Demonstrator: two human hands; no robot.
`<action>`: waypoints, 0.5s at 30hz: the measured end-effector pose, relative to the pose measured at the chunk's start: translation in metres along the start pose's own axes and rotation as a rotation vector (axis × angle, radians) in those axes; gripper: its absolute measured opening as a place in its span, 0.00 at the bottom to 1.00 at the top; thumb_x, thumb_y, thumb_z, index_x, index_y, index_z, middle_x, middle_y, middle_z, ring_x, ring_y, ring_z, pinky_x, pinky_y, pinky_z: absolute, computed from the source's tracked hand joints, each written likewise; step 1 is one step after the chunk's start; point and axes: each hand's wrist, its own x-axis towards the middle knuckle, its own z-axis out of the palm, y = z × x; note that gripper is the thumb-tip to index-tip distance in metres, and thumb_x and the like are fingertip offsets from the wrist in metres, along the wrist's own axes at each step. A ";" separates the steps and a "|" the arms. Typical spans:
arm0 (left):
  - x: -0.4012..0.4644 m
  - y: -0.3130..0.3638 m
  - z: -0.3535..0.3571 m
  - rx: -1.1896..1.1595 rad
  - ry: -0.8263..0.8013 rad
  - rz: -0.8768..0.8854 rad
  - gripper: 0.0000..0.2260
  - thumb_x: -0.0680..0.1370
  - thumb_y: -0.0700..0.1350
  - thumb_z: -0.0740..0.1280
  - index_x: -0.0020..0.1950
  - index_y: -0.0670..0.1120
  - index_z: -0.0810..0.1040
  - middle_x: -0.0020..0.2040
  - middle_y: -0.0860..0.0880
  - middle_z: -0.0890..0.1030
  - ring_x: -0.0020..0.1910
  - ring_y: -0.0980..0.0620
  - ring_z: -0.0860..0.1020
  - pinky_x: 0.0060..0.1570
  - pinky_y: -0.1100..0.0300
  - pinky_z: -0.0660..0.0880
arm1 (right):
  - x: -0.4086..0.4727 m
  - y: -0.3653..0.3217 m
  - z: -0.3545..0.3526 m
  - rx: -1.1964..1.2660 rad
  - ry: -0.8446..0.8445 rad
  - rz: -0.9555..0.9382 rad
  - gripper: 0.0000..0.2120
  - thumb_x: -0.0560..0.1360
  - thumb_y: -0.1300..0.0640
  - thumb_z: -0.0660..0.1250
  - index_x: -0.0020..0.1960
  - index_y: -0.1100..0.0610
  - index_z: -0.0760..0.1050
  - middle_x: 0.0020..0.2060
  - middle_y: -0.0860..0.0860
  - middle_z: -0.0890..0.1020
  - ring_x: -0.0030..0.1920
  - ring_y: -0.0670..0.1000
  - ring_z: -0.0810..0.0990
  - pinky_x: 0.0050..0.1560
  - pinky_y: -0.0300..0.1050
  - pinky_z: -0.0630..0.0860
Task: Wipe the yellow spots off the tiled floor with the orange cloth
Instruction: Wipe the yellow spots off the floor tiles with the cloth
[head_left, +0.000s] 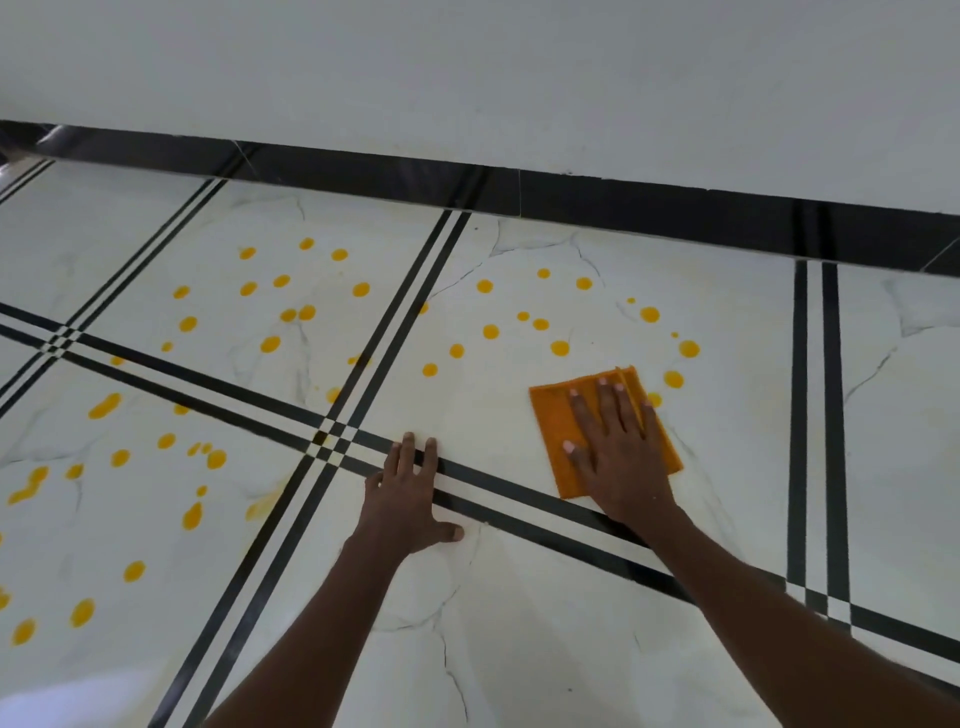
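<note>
Right hand (618, 452) lies flat, grip released, fingers spread, pressing the orange cloth (556, 426) on the tiled floor (519, 597); left hand (408, 496) flat, released, on the black stripes (498, 488); yellow spots (560, 347) beyond toward the wall skirting (623, 200)

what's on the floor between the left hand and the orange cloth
Nothing: in the head view, only bare white tile separates the left hand from the orange cloth; it shows no yellow spots.

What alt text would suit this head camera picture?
A person's right hand presses a folded orange cloth flat on a white tiled floor dotted with yellow spots. The left hand rests flat on the floor beside it.
</note>
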 end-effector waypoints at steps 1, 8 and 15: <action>0.000 0.004 -0.002 0.007 0.014 -0.003 0.53 0.71 0.68 0.68 0.82 0.47 0.39 0.81 0.40 0.39 0.81 0.40 0.42 0.76 0.42 0.53 | -0.010 0.003 -0.002 0.014 0.025 0.079 0.33 0.82 0.38 0.47 0.83 0.50 0.48 0.82 0.58 0.53 0.82 0.61 0.50 0.79 0.65 0.50; 0.026 0.069 -0.022 -0.051 0.072 0.157 0.51 0.73 0.67 0.68 0.82 0.47 0.42 0.82 0.41 0.40 0.81 0.41 0.42 0.76 0.43 0.53 | 0.008 0.060 -0.015 0.029 0.046 0.348 0.37 0.79 0.36 0.45 0.83 0.54 0.50 0.80 0.64 0.57 0.81 0.66 0.52 0.77 0.72 0.49; 0.041 0.082 -0.016 0.050 -0.013 0.122 0.61 0.67 0.63 0.76 0.80 0.48 0.31 0.80 0.40 0.33 0.80 0.37 0.37 0.75 0.36 0.51 | 0.023 -0.016 0.006 0.041 0.045 0.068 0.37 0.80 0.35 0.48 0.83 0.50 0.47 0.82 0.62 0.50 0.82 0.65 0.47 0.78 0.69 0.49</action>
